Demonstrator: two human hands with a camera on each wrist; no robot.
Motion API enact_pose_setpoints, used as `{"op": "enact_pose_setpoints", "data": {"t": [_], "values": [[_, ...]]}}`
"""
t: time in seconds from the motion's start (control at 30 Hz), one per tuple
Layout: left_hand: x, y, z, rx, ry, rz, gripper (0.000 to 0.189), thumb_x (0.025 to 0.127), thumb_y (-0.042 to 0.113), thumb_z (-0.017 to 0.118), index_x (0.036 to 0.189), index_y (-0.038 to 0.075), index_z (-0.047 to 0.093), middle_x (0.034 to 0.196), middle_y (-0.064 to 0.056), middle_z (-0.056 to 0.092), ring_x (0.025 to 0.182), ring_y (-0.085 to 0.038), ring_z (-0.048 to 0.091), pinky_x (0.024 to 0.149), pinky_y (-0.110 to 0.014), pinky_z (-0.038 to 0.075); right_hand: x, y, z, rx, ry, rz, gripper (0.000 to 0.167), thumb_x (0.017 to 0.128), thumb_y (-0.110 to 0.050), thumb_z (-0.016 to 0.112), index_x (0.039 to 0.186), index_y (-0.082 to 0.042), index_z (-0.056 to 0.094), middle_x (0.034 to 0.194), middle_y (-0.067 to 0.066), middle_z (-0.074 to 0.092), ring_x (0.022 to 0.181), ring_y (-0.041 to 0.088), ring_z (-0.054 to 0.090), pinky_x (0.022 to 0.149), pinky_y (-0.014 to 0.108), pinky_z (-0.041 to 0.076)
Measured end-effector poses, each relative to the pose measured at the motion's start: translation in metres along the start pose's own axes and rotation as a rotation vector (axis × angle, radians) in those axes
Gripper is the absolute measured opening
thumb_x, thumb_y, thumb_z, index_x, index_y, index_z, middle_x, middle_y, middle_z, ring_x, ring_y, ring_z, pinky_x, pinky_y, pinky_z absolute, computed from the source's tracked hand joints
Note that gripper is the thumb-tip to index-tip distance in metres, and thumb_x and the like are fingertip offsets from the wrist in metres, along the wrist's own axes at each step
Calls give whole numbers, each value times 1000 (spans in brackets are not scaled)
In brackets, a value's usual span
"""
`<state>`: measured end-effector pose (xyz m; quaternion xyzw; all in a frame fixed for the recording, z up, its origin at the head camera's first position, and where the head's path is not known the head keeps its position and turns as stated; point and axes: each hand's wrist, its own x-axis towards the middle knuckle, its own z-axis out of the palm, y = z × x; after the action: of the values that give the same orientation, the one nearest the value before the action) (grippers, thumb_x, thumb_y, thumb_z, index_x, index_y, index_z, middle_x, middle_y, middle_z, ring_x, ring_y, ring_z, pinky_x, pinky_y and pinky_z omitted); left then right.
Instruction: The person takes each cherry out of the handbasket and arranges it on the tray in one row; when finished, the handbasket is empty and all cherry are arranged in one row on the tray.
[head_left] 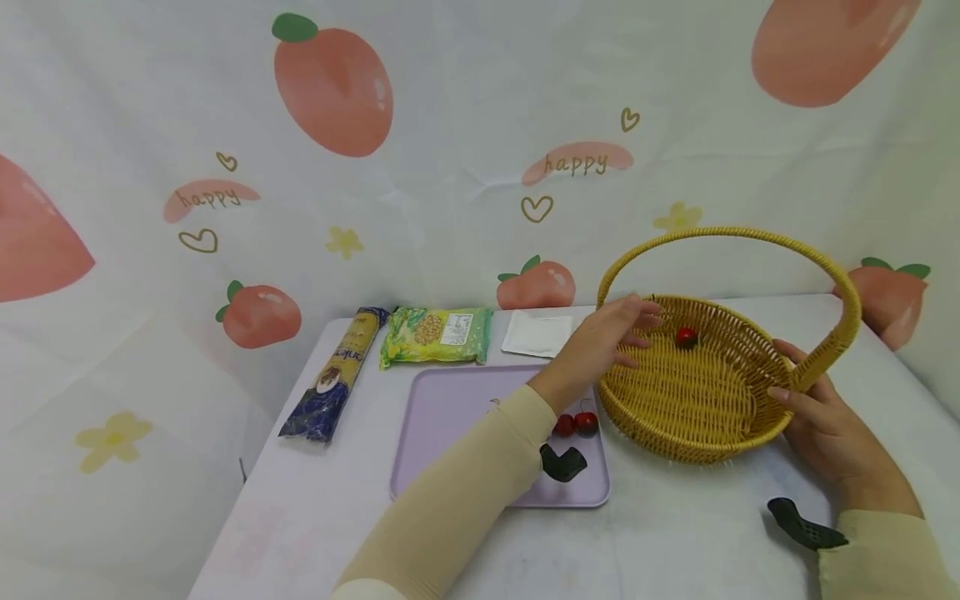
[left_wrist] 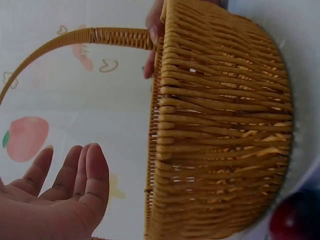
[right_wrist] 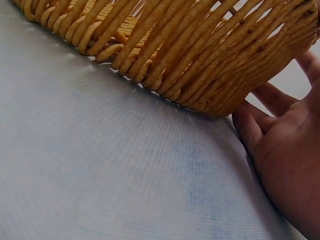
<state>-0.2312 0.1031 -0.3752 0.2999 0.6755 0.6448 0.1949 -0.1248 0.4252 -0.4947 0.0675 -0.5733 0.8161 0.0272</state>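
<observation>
A golden wicker basket (head_left: 675,450) with a tall arched handle stands at the right of the table. Inside it, toward the back, lies one red cherry (head_left: 686,337). My left hand (head_left: 606,337) hovers over the basket's left rim with fingers loosely extended and nothing in them; the left wrist view shows its bare palm beside the wickerwork. On the opposite side, my right hand (head_left: 828,425) grips the basket by its rim at the handle's base, thumb on the rim and fingers round the outer wall. Two more cherries (head_left: 586,423) lie on a lilac tray (head_left: 450,417), partly behind my left forearm.
Left of the tray lies a blue and gold long packet (head_left: 335,375). Behind the tray are a green and yellow food bag (head_left: 435,336) and a flat white packet (head_left: 537,333). A fruit-printed cloth (head_left: 450,217) hangs along the table's back edge.
</observation>
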Motion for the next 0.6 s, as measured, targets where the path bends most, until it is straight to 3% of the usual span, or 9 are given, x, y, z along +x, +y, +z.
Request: {"op": "enact_pose_setpoints", "data": {"t": [0.2, 0.33, 0.43, 0.6], "values": [[29, 5, 13, 9, 3, -18, 63, 117, 59, 34, 146, 12, 63, 132, 5, 68, 115, -17, 69, 87, -35, 60, 0, 0, -1, -51, 6, 2, 70, 114, 4, 40, 173, -29, 25, 164, -6, 30, 142, 10, 35, 105, 23, 33], [47, 0, 21, -14, 47, -59, 64, 116, 60, 35, 146, 13, 66, 128, 4, 70, 109, -17, 70, 87, -40, 61, -1, -1, -2, -67, 6, 24, 71, 114, 2, 41, 173, -32, 24, 164, -7, 28, 142, 9, 34, 106, 22, 31], [59, -4, 26, -30, 83, -82, 64, 116, 60, 35, 145, 14, 67, 123, 6, 70, 106, -15, 70, 86, -41, 61, 0, 0, -3, -29, -6, 8, 70, 113, 5, 41, 172, -30, 26, 162, -7, 34, 139, 7, 42, 105, 21, 37], [74, -6, 30, -96, 115, -84, 62, 116, 60, 36, 143, 15, 68, 121, 6, 70, 107, -17, 70, 87, -42, 61, 1, 1, -4, -26, -14, 3, 71, 113, 6, 40, 172, -29, 26, 162, -7, 35, 138, 6, 44, 100, 22, 40]]}}
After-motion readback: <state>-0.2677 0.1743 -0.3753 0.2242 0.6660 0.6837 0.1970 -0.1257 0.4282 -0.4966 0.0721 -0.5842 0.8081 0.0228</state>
